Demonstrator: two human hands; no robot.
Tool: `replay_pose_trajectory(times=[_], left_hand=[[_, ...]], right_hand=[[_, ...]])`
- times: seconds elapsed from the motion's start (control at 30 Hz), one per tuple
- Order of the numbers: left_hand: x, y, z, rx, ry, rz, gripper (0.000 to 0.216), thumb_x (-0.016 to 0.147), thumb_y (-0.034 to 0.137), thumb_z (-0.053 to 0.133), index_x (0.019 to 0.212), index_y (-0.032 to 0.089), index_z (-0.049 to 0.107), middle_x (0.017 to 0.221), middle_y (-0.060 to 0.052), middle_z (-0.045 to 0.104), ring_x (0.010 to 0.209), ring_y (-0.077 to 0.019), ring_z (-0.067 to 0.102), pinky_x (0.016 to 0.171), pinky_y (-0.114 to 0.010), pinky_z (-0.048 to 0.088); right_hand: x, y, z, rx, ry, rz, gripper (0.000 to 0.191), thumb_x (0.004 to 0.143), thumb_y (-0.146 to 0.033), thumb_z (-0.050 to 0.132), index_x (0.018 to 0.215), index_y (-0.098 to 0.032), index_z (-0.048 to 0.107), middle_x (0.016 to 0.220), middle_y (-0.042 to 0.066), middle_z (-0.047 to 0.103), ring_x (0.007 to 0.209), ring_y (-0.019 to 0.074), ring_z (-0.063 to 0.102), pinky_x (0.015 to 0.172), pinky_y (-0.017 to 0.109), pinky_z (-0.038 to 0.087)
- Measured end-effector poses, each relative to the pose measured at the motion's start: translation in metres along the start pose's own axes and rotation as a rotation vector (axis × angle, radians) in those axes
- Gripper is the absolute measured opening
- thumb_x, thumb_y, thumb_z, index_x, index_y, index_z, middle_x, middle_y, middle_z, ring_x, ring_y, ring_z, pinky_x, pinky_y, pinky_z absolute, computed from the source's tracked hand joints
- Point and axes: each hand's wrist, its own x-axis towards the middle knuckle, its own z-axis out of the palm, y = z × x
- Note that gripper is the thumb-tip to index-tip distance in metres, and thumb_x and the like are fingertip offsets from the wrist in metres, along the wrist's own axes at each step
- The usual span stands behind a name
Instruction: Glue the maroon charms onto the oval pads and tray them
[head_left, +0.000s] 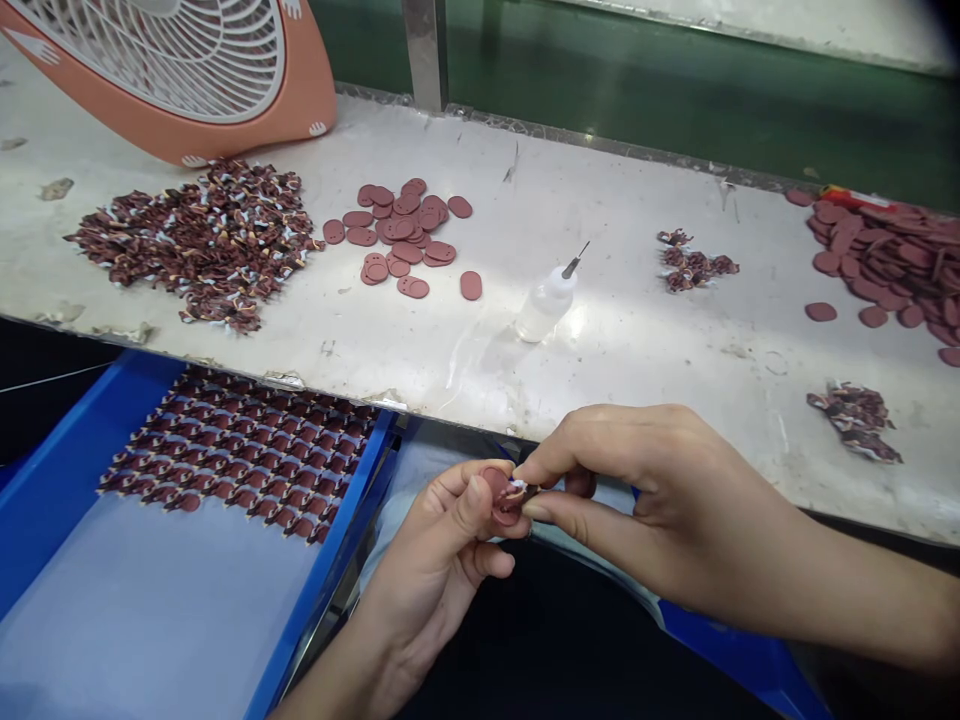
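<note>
In front of the bench edge, my left hand (450, 540) pinches a reddish-brown oval disc (496, 484) between thumb and fingers. My right hand (637, 490) is closed on a small figurine piece (519, 488) with white and dark parts, which touches the disc. The fingertips cover most of that piece. On the bench beyond stands a small clear glue bottle (546, 305) with a needle tip. Loose oval discs (405, 228) with small holes lie left of it. A large heap of small brown figurine pieces (202, 240) lies farther left.
An orange fan (315, 90) stands at the back left. A blue tray (375, 450) below the bench edge holds rows of assembled pieces (247, 440). On the right are a pile of discs (892, 260) and small clusters of figurine pieces (694, 265).
</note>
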Motion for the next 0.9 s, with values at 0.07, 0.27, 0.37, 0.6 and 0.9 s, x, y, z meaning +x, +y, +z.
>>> replay_pose_trajectory(times=[0.07, 0.27, 0.37, 0.6, 0.9], left_hand=[[0.0001, 0.0004, 0.0011, -0.015, 0.003, -0.004, 0.026, 0.065, 0.036, 0.086, 0.077, 0.016, 0.073, 0.064, 0.002, 0.065, 0.058, -0.0071, 0.063, 0.045, -0.011, 0.051], [-0.0013, 0.0003, 0.0031, -0.033, -0.010, -0.003, 0.022, 0.067, 0.033, 0.085, 0.075, 0.016, 0.073, 0.064, 0.002, 0.065, 0.059, -0.0067, 0.063, 0.045, -0.010, 0.052], [-0.0022, -0.0013, 0.0030, -0.035, 0.002, -0.011, 0.023, 0.067, 0.032, 0.085, 0.075, 0.016, 0.072, 0.062, 0.003, 0.063, 0.059, -0.0068, 0.062, 0.045, -0.010, 0.051], [-0.0024, -0.0036, 0.0029, -0.011, 0.023, -0.010, 0.025, 0.068, 0.034, 0.085, 0.077, 0.015, 0.070, 0.063, 0.003, 0.061, 0.058, -0.0068, 0.060, 0.046, -0.011, 0.049], [-0.0002, -0.0033, 0.0047, -0.026, 0.004, 0.001, 0.019, 0.071, 0.029, 0.083, 0.078, 0.015, 0.072, 0.065, 0.002, 0.064, 0.059, -0.0068, 0.062, 0.046, -0.010, 0.051]], right_hand=[[0.0012, -0.0001, 0.0010, -0.015, 0.003, -0.016, 0.011, 0.084, -0.009, 0.067, 0.089, -0.018, 0.068, 0.078, -0.005, 0.069, 0.068, 0.0072, 0.063, 0.064, 0.018, 0.046], [-0.0002, 0.0001, 0.0039, -0.019, 0.014, -0.030, 0.008, 0.086, -0.011, 0.066, 0.089, -0.018, 0.067, 0.080, -0.003, 0.069, 0.073, 0.0098, 0.064, 0.067, 0.021, 0.048], [-0.0026, 0.0002, 0.0050, -0.023, 0.022, -0.046, 0.009, 0.086, -0.011, 0.065, 0.090, -0.018, 0.067, 0.081, -0.003, 0.069, 0.074, 0.0101, 0.064, 0.068, 0.022, 0.048], [-0.0060, -0.0002, 0.0070, -0.048, 0.021, -0.056, 0.007, 0.088, -0.013, 0.062, 0.090, -0.017, 0.068, 0.080, 0.000, 0.068, 0.074, 0.0121, 0.064, 0.067, 0.024, 0.049], [-0.0056, 0.0016, 0.0059, -0.030, 0.023, -0.057, 0.008, 0.088, -0.012, 0.062, 0.090, -0.018, 0.067, 0.080, 0.000, 0.068, 0.073, 0.0122, 0.064, 0.067, 0.023, 0.049]])
